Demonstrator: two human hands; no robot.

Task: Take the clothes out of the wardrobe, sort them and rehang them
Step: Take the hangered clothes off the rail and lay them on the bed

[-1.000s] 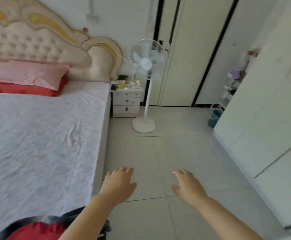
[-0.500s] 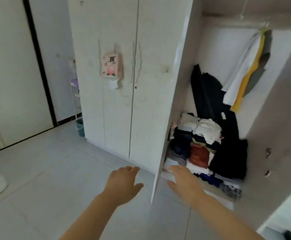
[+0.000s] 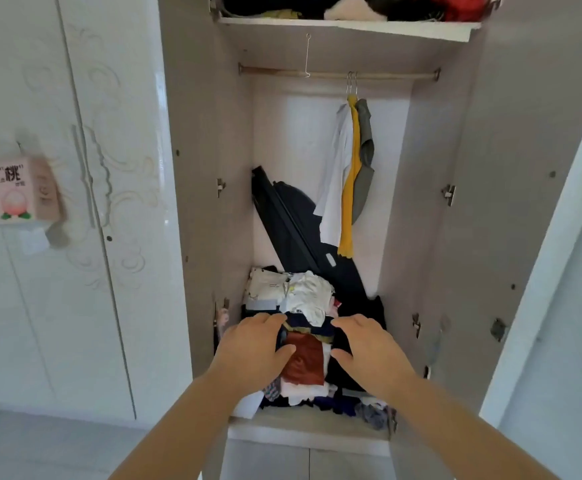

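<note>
Removal is to be started at the clothes pile (image 3: pixel 305 358) on the wardrobe (image 3: pixel 417 202) floor, 6 o'clock from the hanging shirts (image 3: pixel 348 168). Left hand (image 3: pixel 255 351) and right hand (image 3: pixel 369 351) are held spread at its flanks, nothing clamped. A low two-sided grip is advised.

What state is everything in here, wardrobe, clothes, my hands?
Beige wardrobe compartment: open.
White patterned doors beside it: closed.
Mixed heap of clothes on its floor: piled, not yet taken out.
White, yellow and grey garments: hanging on the rail.
Bare wire hook: hanging, empty.
Left hand: open, fingers on the heap.
Right hand: open, at the heap.
</note>
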